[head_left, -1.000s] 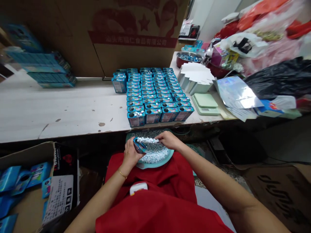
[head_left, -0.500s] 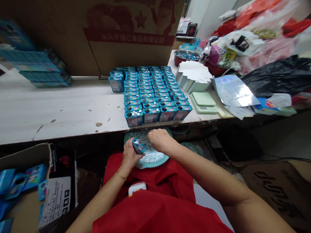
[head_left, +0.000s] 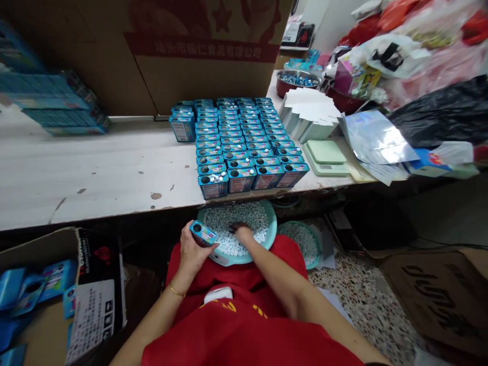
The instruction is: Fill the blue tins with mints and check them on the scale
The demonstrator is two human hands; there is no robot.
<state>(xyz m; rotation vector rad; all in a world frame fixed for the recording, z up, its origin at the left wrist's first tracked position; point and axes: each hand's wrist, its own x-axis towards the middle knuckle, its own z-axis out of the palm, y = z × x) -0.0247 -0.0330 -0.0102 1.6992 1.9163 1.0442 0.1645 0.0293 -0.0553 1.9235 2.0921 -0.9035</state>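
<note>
My left hand (head_left: 192, 251) grips a small blue tin (head_left: 203, 234), tilted, its round hole facing up, just left of a teal bowl (head_left: 271, 231) on my lap. The bowl is full of small white candies (head_left: 232, 218). My right hand (head_left: 242, 235) is down in the candies, fingers curled and partly buried; a dark scoop-like thing shows at the fingertips, and I cannot make out what it is. Above the bowl, several rows of matching blue tins (head_left: 240, 140) stand on the white table (head_left: 95, 173).
A second teal bowl (head_left: 303, 243) of candies sits lower right. Pale green scales (head_left: 324, 156), folded white cartons (head_left: 310, 114), foil sheets and bags crowd the table's right end. A cardboard box (head_left: 49, 300) with blue tins is at my left; a large carton stands behind.
My right hand has dropped from the tin's mouth down into the bowl of candies. My left hand has drawn the tin slightly to the left, away from the bowl's middle.
</note>
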